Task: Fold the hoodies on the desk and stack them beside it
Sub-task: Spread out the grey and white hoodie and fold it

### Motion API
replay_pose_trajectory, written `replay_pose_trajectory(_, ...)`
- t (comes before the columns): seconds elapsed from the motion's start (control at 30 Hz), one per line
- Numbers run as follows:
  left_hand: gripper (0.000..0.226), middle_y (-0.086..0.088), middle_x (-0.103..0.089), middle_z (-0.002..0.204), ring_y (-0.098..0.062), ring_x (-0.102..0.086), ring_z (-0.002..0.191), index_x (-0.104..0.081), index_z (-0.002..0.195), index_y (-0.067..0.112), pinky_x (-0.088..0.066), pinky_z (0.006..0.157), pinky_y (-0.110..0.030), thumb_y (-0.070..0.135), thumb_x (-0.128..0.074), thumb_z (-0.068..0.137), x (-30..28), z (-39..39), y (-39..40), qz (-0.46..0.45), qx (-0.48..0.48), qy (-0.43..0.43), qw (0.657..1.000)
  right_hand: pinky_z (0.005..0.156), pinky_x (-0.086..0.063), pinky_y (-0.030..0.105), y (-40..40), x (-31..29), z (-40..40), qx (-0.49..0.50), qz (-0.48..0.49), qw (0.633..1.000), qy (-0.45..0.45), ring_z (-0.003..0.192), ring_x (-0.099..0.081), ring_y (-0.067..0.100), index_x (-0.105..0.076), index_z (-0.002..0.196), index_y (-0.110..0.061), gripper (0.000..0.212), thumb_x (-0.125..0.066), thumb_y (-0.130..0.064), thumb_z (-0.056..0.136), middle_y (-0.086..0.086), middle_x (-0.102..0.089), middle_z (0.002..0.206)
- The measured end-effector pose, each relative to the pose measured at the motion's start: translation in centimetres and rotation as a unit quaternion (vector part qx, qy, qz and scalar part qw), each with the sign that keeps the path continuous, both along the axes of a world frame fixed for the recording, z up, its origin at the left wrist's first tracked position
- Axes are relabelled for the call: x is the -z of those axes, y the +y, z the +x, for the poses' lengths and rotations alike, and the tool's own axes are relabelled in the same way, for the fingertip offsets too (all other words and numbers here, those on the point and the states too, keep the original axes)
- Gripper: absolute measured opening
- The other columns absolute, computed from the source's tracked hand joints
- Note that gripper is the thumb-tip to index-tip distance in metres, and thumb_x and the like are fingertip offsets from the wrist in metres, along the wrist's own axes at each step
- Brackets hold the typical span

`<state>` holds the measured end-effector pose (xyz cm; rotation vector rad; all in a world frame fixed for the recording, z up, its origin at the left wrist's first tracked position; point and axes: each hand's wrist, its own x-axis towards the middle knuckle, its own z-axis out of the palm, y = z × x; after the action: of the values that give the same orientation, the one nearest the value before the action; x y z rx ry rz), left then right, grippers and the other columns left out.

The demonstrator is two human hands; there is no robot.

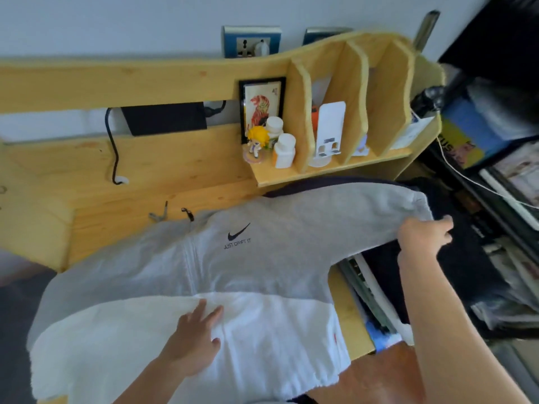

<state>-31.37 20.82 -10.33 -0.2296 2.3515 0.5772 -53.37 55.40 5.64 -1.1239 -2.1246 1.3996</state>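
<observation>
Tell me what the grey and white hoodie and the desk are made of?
The hoodie looks like soft knitted cotton fleece: matte, slightly fuzzy, and it sags where the right hand lifts its sleeve, while the left hand lies flat on the white part. The desk looks like pale pine wood, lightly sealed: you can see grain lines and small knots.

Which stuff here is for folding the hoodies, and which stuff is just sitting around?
For the job:
grey and white zip hoodie
dark hoodie underneath
left hand pressing the hoodie
right hand gripping the sleeve
wooden desk

Just lying about:
framed tiger picture
yellow-haired figurine
two white bottles
white phone stand
</observation>
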Motion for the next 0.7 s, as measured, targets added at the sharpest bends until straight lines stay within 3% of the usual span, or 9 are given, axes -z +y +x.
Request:
replay_pose_trajectory(0.07,0.069,0.008,0.002,0.171,-0.031,-0.01,0.154,-0.012,0.161,0.042,-0.024,0.123,-0.039,0.039,-0.047,0.102,-0.4,0.0,0.8,0.016,0.037,0.012,0.999,0.1,-0.043,0.044,-1.5,0.9,1.4,-0.003,0.138,0.99,0.013,0.129,-0.037,0.031,-0.03,0.152,-0.017,0.067,-0.05,-0.004,0.09,0.011,-0.027,0.154)
replay_pose_trajectory(0.13,0.063,0.01,-0.01,0.168,-0.027,-0.015,0.153,-0.021,0.159,0.044,-0.023,0.123,-0.035,0.038,-0.047,0.102,-0.9,-0.2,0.9,0.057,0.062,0.02,0.996,0.101,-0.039,0.04,-5.9,2.2,3.0,-0.122,0.215,0.965,0.086,0.128,-0.036,0.03,-0.042,0.143,-0.016,0.062,-0.05,0.001,0.084,0.011,-0.035,0.146)
replay_pose_trajectory(0.17,0.055,0.011,-0.024,0.163,-0.024,-0.024,0.151,-0.033,0.153,0.047,-0.026,0.12,-0.032,0.035,-0.048,0.101,-1.2,-0.4,0.4,0.087,0.044,0.044,0.994,0.1,-0.039,0.04,-8.6,3.3,3.6,-0.238,0.249,0.934,0.099,0.123,-0.039,0.031,-0.049,0.137,-0.012,0.055,-0.052,0.001,0.083,0.014,-0.042,0.138)
replay_pose_trajectory(0.27,0.03,0.01,-0.06,0.127,-0.02,-0.057,0.125,-0.062,0.12,0.041,-0.043,0.1,-0.027,0.024,-0.053,0.097,-1.4,-1.9,-4.0,0.073,-0.141,0.194,0.968,0.098,-0.045,0.048,-16.6,8.3,4.1,-0.568,0.32,0.758,0.025,0.112,-0.047,0.035,-0.062,0.125,-0.004,0.039,-0.059,-0.002,0.086,0.017,-0.056,0.122)
replay_pose_trajectory(0.37,0.03,-0.008,-0.066,0.122,-0.031,-0.061,0.117,-0.066,0.123,0.018,-0.05,0.097,-0.041,0.021,-0.056,0.095,-0.2,-5.5,-11.9,-0.079,-0.231,0.299,0.922,0.11,-0.039,0.042,-24.0,11.7,1.4,-0.672,0.289,0.68,-0.054,0.128,-0.044,0.035,-0.055,0.136,-0.006,0.044,-0.057,-0.011,0.092,0.015,-0.052,0.137)
replay_pose_trajectory(0.5,0.073,-0.014,-0.055,0.143,-0.037,-0.051,0.131,-0.039,0.154,0.014,-0.044,0.107,-0.045,0.047,-0.064,0.094,2.8,-11.7,-20.6,-0.174,-0.208,0.209,0.94,0.121,-0.016,0.049,-30.1,16.4,-5.9,-0.683,0.376,0.589,-0.212,0.15,-0.016,0.034,-0.015,0.16,-0.022,0.084,-0.061,-0.047,0.093,0.01,-0.022,0.163)
replay_pose_trajectory(0.57,0.08,-0.006,-0.059,0.135,-0.032,-0.057,0.122,-0.041,0.15,0.023,-0.049,0.097,-0.042,0.065,-0.064,0.086,4.1,-14.1,-22.0,-0.162,-0.148,0.094,0.971,0.117,-0.022,0.05,-31.1,17.8,-7.6,-0.671,0.429,0.534,-0.284,0.143,-0.033,0.034,-0.027,0.154,-0.02,0.085,-0.063,-0.058,0.088,0.01,-0.039,0.153)
replay_pose_trajectory(0.63,0.048,-0.003,-0.066,0.117,-0.029,-0.063,0.108,-0.057,0.123,0.024,-0.051,0.083,-0.037,0.054,-0.068,0.088,3.4,-15.2,-21.7,-0.13,-0.119,0.098,0.979,0.104,-0.037,0.043,-31.3,17.3,-7.4,-0.674,0.452,0.531,-0.246,0.119,-0.055,0.031,-0.053,0.129,-0.017,0.044,-0.062,-0.042,0.094,0.008,-0.062,0.127)
replay_pose_trajectory(0.7,0.019,-0.005,-0.069,0.102,-0.031,-0.064,0.097,-0.063,0.105,0.018,-0.048,0.074,-0.037,0.023,-0.07,0.088,1.0,-13.8,-20.4,-0.114,-0.121,0.28,0.945,0.085,-0.044,0.04,-30.1,15.6,-6.1,-0.677,0.432,0.594,-0.058,0.099,-0.061,0.035,-0.061,0.107,-0.011,0.017,-0.061,-0.013,0.091,0.01,-0.066,0.104)
